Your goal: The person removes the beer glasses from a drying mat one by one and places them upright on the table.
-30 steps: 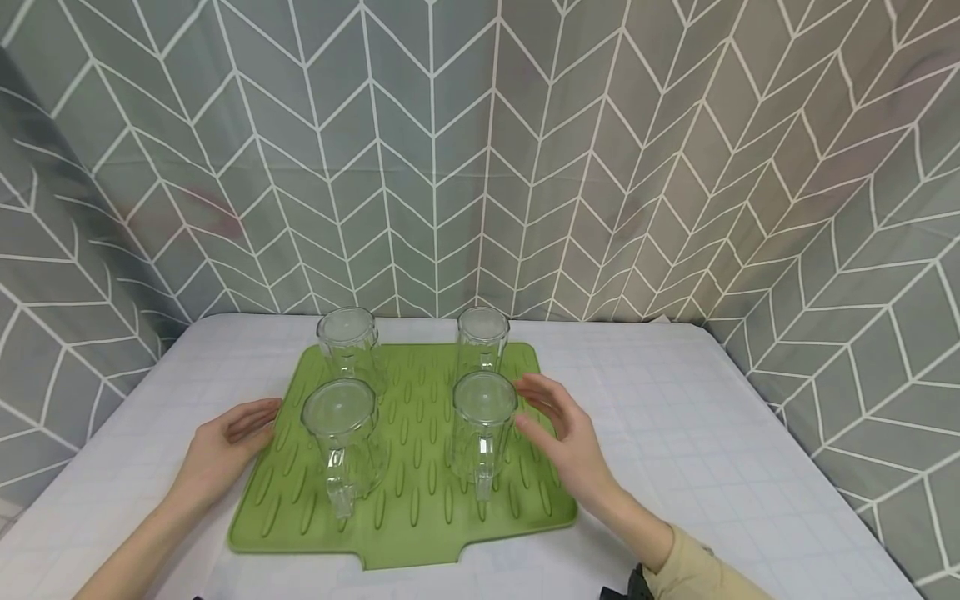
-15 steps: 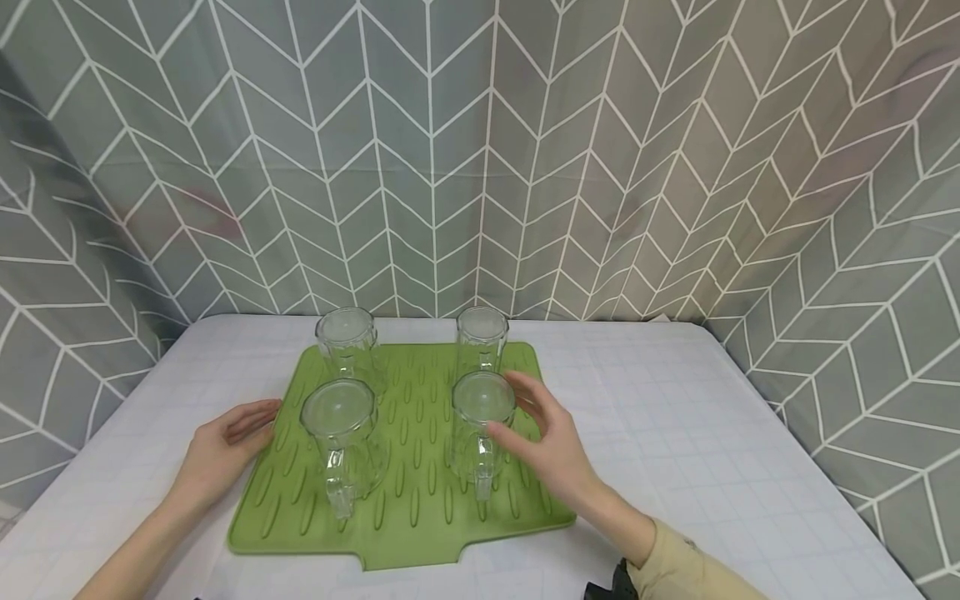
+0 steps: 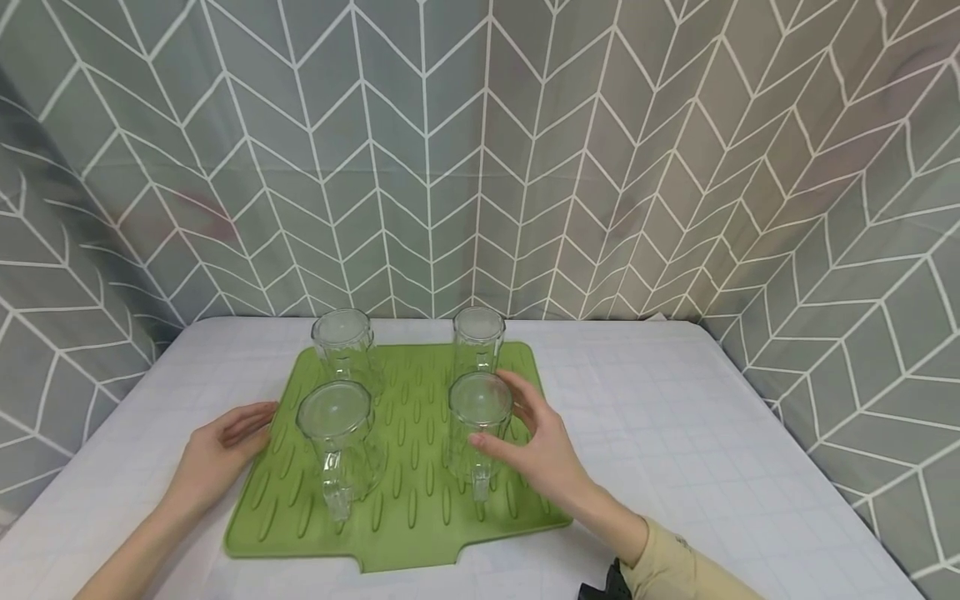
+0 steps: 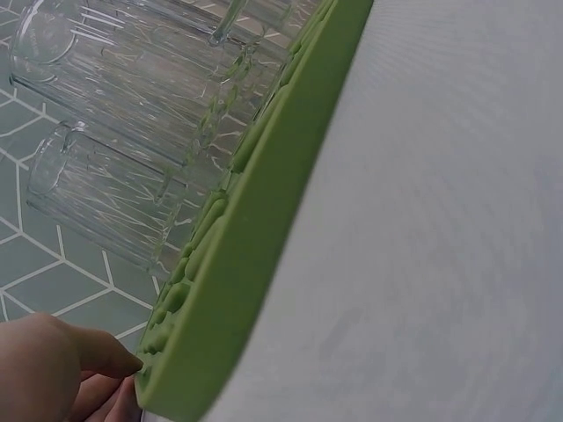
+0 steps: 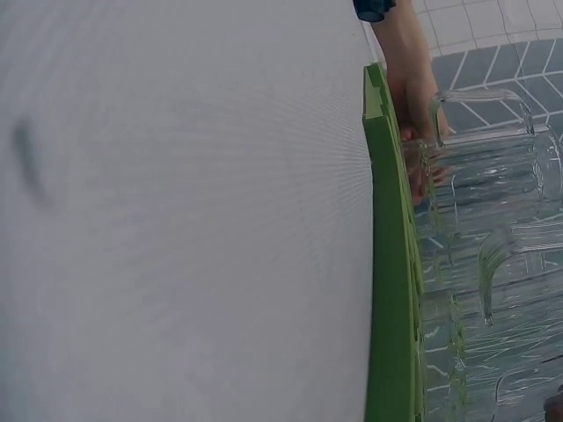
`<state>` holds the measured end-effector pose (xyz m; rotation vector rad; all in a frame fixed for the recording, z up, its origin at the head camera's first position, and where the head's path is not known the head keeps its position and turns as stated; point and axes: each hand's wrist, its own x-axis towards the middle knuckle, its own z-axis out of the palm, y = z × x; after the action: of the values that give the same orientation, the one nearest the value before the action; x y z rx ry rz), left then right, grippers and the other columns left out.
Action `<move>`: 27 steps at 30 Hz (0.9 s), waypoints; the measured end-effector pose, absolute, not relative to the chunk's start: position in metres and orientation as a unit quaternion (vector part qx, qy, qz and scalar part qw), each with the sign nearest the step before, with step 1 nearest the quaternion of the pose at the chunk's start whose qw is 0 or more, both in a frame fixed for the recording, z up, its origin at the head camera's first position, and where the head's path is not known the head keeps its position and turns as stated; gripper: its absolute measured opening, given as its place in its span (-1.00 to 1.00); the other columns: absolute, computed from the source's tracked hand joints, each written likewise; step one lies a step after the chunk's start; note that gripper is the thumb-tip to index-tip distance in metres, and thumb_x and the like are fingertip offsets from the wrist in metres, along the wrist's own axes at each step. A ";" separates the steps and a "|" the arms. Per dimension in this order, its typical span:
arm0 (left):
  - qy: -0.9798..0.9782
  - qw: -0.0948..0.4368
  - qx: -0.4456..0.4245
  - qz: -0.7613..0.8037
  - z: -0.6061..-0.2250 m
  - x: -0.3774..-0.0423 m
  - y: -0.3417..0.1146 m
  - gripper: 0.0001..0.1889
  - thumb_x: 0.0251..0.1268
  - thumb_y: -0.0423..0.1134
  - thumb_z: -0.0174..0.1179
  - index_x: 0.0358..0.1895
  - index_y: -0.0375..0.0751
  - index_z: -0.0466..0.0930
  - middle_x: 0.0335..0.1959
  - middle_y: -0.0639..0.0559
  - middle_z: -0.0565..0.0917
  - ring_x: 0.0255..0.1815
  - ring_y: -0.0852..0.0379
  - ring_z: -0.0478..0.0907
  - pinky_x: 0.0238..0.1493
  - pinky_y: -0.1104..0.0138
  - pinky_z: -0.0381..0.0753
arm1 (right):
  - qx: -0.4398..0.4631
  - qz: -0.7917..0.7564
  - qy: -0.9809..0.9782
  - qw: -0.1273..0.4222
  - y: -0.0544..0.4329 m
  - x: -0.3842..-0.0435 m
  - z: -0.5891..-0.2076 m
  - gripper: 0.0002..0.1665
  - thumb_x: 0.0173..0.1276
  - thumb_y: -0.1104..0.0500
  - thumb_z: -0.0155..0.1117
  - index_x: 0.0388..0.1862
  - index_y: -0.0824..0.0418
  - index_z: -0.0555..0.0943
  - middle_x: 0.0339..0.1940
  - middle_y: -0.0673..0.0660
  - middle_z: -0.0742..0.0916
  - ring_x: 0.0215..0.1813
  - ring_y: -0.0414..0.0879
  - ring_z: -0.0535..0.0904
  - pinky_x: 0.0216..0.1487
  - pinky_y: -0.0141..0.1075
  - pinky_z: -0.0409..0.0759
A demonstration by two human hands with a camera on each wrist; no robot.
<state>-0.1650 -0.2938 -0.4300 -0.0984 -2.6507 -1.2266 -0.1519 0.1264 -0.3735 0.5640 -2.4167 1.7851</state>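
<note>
A green ribbed drying mat [image 3: 408,533] lies on the table with several clear glass mugs upside down on it, their handles toward me. My right hand [image 3: 551,462] is around the front right glass mug [image 3: 467,454], thumb across its front and fingers behind its right side. That mug stands on the mat. My left hand [image 3: 217,458] rests at the mat's left edge, fingers loosely bent, the thumb touching the rim in the left wrist view. Near it stands the front left mug [image 3: 337,425]. In the right wrist view only a bit of my right hand shows at the lower right corner.
Behind stand the back left mug [image 3: 342,333] and the back right mug [image 3: 478,329], close to the front ones. A white cloth [image 3: 660,417] covers the table. A grey chevron curtain [image 3: 450,167] rises along its back and sides.
My right hand has moved left, from beside the front right mug to around it, its thumb now across the front. The left hand and the mugs stay in place.
</note>
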 end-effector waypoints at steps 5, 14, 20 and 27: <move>-0.899 0.112 -0.040 -0.421 -0.431 -0.164 -0.294 -0.54 0.47 -0.15 0.20 0.31 -0.33 0.48 0.23 -0.33 0.59 -0.05 0.83 0.35 -0.07 0.85 0.34 | 0.185 0.589 -0.786 0.040 0.127 -0.152 -0.374 0.02 0.15 0.12 0.56 0.54 0.11 0.24 0.42 0.04 0.52 0.47 0.00 0.38 0.53 0.07 0.26; -0.891 0.113 -0.043 -0.437 -0.433 -0.166 -0.295 -0.55 0.44 -0.22 0.22 0.30 -0.33 0.49 0.23 -0.33 0.58 -0.05 0.79 0.41 -0.06 0.82 0.40 | 0.192 0.597 -0.778 0.035 0.128 -0.151 -0.375 -0.02 0.19 0.14 0.53 0.54 0.04 0.24 0.42 0.08 0.51 0.44 0.04 0.41 0.50 0.10 0.28; -0.897 0.112 -0.043 -0.426 -0.432 -0.166 -0.294 -0.55 0.46 -0.20 0.20 0.30 -0.34 0.48 0.23 -0.33 0.58 -0.05 0.81 0.38 -0.07 0.82 0.39 | 0.196 0.596 -0.777 0.036 0.129 -0.152 -0.375 -0.02 0.20 0.14 0.53 0.53 0.06 0.24 0.39 0.08 0.53 0.42 0.04 0.43 0.50 0.11 0.29; -0.899 0.109 -0.036 -0.422 -0.431 -0.164 -0.294 -0.55 0.45 -0.19 0.22 0.31 -0.30 0.49 0.23 -0.30 0.59 -0.06 0.81 0.37 -0.07 0.82 0.38 | 0.188 0.582 -0.790 0.025 0.131 -0.152 -0.373 0.01 0.18 0.10 0.54 0.54 0.07 0.23 0.42 0.07 0.51 0.42 0.07 0.42 0.48 0.10 0.32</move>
<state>-0.1644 -0.2941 -0.4308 -0.1064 -2.6451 -1.2415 -0.1519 0.1305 -0.3734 0.5809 -2.4445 1.8012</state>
